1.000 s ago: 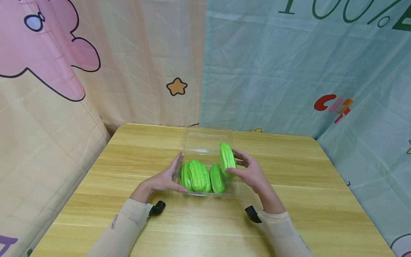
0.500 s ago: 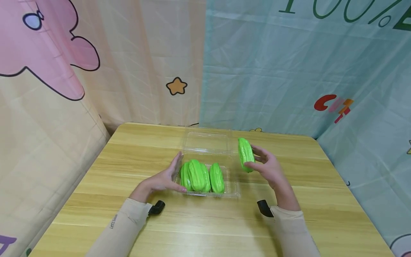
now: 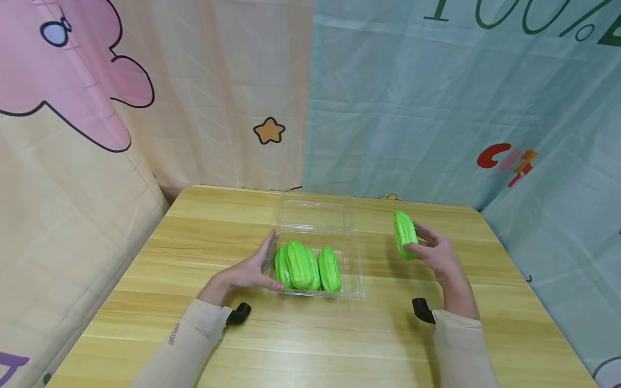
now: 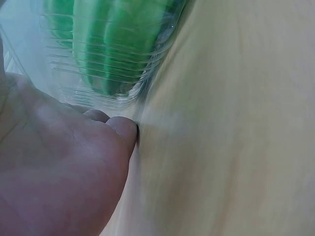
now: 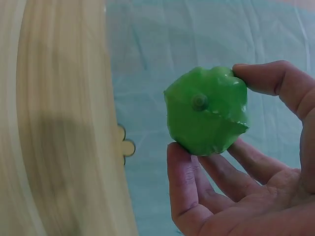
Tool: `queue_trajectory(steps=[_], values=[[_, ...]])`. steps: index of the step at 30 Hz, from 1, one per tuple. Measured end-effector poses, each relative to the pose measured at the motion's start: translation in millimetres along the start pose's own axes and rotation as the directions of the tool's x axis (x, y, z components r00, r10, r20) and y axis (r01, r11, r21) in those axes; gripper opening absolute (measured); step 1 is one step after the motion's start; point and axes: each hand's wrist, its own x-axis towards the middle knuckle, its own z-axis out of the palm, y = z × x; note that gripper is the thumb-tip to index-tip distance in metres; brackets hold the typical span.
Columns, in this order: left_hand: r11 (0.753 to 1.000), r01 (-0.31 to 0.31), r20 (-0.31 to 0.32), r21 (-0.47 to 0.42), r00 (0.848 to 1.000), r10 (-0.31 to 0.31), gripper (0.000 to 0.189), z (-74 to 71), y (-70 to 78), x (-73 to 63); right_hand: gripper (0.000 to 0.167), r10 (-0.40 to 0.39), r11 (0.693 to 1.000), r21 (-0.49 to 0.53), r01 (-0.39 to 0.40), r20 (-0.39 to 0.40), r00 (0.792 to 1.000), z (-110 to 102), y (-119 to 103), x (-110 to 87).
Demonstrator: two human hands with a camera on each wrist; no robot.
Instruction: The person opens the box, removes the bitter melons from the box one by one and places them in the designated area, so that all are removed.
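In the head view my right hand [image 3: 436, 253] holds a bright green, ridged toy bitter melon [image 3: 405, 235] above the table, right of the box. The right wrist view shows that bitter melon [image 5: 204, 113] end-on, pinched between thumb and fingertips. A clear plastic clamshell box [image 3: 350, 275] lies with its lid [image 3: 315, 214] folded back. Inside are several more green bitter melons [image 3: 299, 265], bunched at the left, with one melon [image 3: 329, 269] slightly apart on the right. My left hand [image 3: 245, 272] rests against the box's left side, thumb at the front corner, fingers extended along it.
The wooden table [image 3: 315, 345] has rounded far corners. Printed curtains [image 3: 412, 108] hang behind it and along both sides. A black wrist mount [image 3: 239, 313] sticks out from the left sleeve and another mount [image 3: 423, 311] from the right sleeve.
My right hand has carried the bitter melon from over the right side of the box out to the right, away from it. The left hand and the box stay in place.
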Motion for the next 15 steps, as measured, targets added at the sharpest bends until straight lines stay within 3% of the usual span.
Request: queue_trajectory(steps=[15], values=[[1.000,0.005,0.004,0.000,1.000,-0.005,0.143,-0.5,-2.8,1.0,0.082,0.130,0.991,0.011,-0.130,-0.111,0.985,-41,33,3.6]])
